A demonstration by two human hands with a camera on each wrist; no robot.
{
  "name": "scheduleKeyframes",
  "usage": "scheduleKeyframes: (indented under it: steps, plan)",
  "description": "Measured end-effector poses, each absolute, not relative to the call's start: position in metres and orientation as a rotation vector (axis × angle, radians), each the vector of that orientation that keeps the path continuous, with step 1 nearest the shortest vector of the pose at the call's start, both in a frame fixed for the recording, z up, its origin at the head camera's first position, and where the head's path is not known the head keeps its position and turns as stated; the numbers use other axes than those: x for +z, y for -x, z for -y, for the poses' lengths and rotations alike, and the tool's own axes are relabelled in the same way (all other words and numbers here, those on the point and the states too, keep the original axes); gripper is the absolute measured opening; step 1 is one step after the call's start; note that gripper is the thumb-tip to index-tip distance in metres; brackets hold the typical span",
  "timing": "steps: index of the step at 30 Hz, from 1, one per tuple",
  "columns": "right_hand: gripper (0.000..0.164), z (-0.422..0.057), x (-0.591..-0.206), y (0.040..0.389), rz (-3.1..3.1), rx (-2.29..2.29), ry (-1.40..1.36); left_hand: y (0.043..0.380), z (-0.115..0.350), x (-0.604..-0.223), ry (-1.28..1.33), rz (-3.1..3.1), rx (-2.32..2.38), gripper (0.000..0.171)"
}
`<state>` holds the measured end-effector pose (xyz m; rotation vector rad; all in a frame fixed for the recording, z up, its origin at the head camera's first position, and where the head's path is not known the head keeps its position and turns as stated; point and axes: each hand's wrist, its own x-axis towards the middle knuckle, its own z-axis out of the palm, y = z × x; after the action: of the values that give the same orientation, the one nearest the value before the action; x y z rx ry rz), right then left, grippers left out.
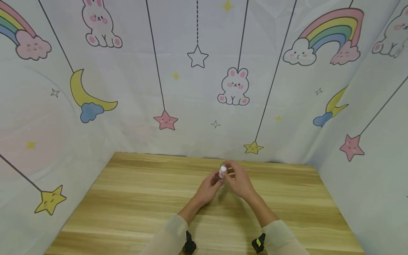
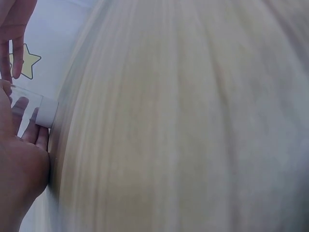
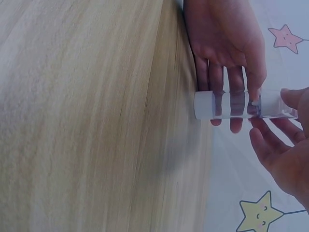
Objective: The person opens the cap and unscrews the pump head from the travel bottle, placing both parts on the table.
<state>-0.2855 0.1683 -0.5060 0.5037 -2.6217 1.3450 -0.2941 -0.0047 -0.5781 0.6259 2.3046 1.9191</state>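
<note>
A slim clear cylindrical bottle stands upright between my two hands near the back of the table. Its lower end is white and sits right at the tabletop in the right wrist view. Higher up, a white inner section shows through a clear top. My left hand holds the transparent body, its fingers visible through the wall. At the upper part, my right hand pinches the clear top between thumb and fingers. The left wrist view has the white end beside the left fingers.
The wood-grain table spreads around both hands. A white cloth backdrop printed with rabbits, stars and rainbows rises behind it and at both sides. Black wrist straps show by the pale sleeves.
</note>
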Motion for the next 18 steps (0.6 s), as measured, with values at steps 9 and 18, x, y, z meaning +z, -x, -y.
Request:
scheduleKeyframes:
  steps: [9, 18]
  plan:
    - [0.039, -0.1678, -0.5029, 0.284, 2.624, 1.321, -0.501, 0.2936, 0.0054, -0.5758, -0.632, -2.289, 1.934, 0.042]
    - [0.041, -0.1687, -0.4991, 0.2836, 2.595, 1.328, -0.484, 0.294, 0.0037, -0.5783, -0.606, -2.278, 1.939, 0.041]
